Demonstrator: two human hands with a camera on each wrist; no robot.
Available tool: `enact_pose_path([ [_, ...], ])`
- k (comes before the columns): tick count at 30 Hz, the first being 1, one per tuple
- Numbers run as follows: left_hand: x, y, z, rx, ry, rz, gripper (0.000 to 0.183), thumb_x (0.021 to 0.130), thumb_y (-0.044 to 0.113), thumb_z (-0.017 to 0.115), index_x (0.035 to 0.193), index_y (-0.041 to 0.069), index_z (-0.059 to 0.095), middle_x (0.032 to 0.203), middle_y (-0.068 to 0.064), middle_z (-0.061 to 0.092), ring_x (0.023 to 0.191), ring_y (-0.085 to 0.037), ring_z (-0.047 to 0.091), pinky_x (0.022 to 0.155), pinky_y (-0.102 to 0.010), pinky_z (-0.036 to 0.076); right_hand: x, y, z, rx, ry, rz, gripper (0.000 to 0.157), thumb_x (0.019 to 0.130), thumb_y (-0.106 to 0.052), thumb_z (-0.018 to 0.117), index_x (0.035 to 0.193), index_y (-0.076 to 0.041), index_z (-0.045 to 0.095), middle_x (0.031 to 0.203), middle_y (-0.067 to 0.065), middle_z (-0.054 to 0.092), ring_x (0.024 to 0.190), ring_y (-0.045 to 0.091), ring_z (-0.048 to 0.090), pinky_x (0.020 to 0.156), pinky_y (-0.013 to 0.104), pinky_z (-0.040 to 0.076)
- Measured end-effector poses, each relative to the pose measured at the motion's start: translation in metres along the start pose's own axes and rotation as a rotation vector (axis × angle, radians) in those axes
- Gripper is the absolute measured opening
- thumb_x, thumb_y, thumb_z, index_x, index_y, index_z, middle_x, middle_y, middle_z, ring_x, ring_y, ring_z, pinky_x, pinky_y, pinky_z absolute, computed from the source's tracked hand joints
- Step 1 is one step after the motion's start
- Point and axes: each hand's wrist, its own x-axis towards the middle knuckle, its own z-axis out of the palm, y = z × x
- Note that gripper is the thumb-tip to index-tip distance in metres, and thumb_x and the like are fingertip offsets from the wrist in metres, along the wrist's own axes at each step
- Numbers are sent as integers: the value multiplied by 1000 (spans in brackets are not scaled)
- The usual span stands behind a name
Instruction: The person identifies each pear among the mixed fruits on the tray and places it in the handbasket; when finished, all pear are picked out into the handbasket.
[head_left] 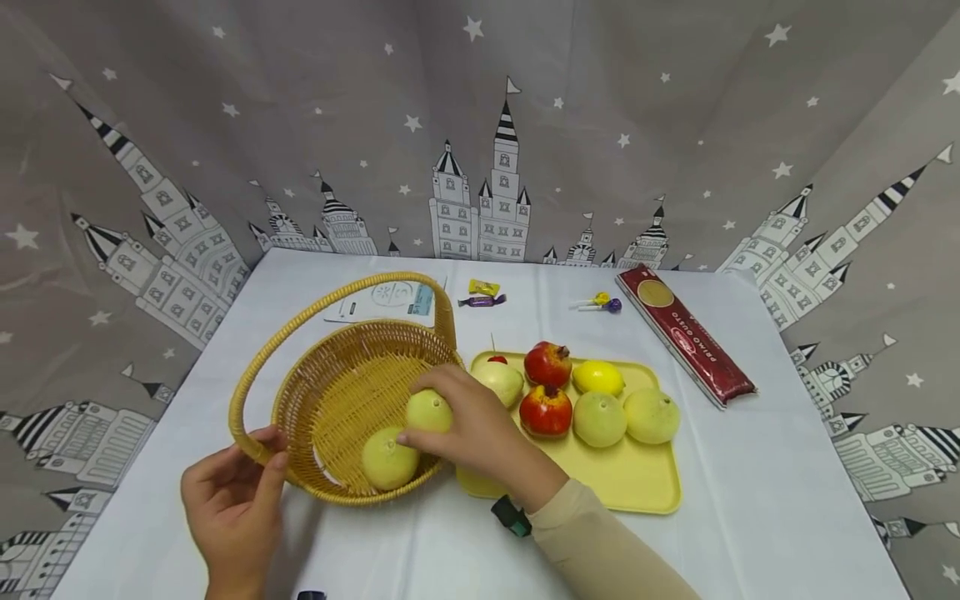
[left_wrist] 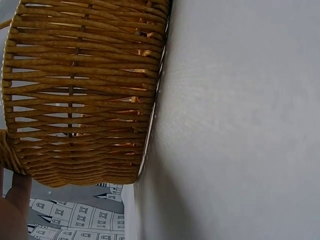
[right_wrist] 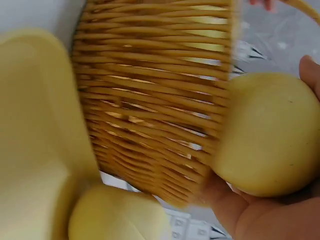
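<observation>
My left hand point(head_left: 234, 510) grips the base of the handle of a round wicker basket point(head_left: 345, 400), whose side point(left_wrist: 85, 95) fills much of the left wrist view. With my right hand point(head_left: 480, 423) I hold a round yellow-green fruit point(head_left: 427, 412) at the basket's right rim. In the right wrist view this fruit point(right_wrist: 275, 135) appears next to the woven wall point(right_wrist: 150, 95). A similar fruit point(head_left: 388, 462) lies on the basket floor, close to my right thumb. To the right is a yellow tray point(head_left: 630, 492).
On the tray are two pomegranates point(head_left: 546, 410), a lemon point(head_left: 598, 377), a pale pear-like fruit point(head_left: 501, 382) and two round yellow-green fruits point(head_left: 600, 419). Behind lie wrapped candies point(head_left: 482, 301), lollipops point(head_left: 611, 306), a red PRIMO GUSTO packet point(head_left: 684, 337) and a printed sheet point(head_left: 352, 309).
</observation>
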Motion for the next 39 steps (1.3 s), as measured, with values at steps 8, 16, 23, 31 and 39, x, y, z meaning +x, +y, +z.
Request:
enact_pose_path([
  [8,1,-2,0,-6,1,3,49,76,-31,58,118,-20,34,110,-35,59,101,-33,65,91,-30,54,19,8,27,-172,-116,-43,47,87,-51,65,122,-20,58,122,-7,54,110,8,52,96,25,48],
  [16,0,0,0,39,10,3,49,76,-30,58,118,-21,34,110,-34,60,103,-32,65,93,-30,54,22,8,36,-363,-218,-86,47,84,-49,71,116,-17,63,117,-4,63,112,13,56,99,24,45],
  [23,0,-1,-1,37,0,12,49,77,-29,58,118,-20,34,110,-34,60,103,-32,64,93,-30,53,21,9,37,-480,-263,-146,54,81,-56,69,117,-17,63,111,-6,65,103,12,59,92,24,49],
  [31,1,-3,2,29,6,12,49,76,-30,58,118,-21,34,109,-34,60,102,-32,65,92,-30,54,3,15,18,-311,-127,-213,41,89,-48,66,117,-18,61,119,-8,58,111,8,53,99,21,44],
  [39,0,0,2,54,29,-10,49,77,-29,58,118,-20,34,109,-33,60,102,-31,65,92,-29,54,-55,49,-68,-133,305,-60,30,85,-31,76,109,-17,65,114,-7,62,109,12,56,96,35,50],
])
